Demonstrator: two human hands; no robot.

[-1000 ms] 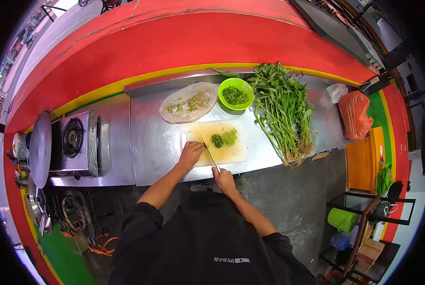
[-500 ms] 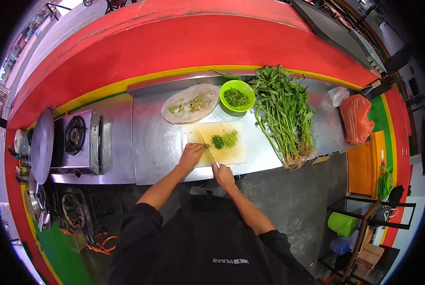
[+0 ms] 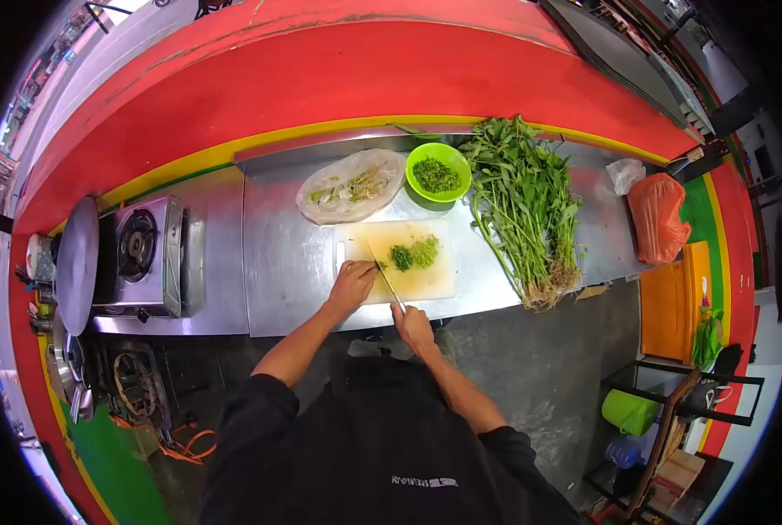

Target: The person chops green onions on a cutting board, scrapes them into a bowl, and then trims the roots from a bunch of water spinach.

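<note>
My right hand [image 3: 415,328] is closed round the handle of a kitchen knife [image 3: 386,278], whose blade slants across the left part of a pale cutting board [image 3: 435,286]. Left of the blade, my left hand [image 3: 353,285] rests on the board with fingers curled; a bit of dark green shows at its fingertips, most of it hidden. Just right of the blade lies a small pile of dark chopped greens [image 3: 401,256], touching a lighter green chopped pile [image 3: 424,252]. Behind the board stands a lime-green bowl [image 3: 415,190] holding more chopped greens.
A clear plastic bag [image 3: 321,207] with plant scraps lies behind the board. To the right is a big bunch of leafy greens [image 3: 527,206] with roots, then a red plastic bag [image 3: 658,219]. A gas stove [image 3: 137,254] stands on the left, beside a large round metal lid [image 3: 76,267].
The knife has shifted slightly toward me relative to the board. Both hands keep nearly the same places, and the piles look unchanged. The whole view has tilted a little.
</note>
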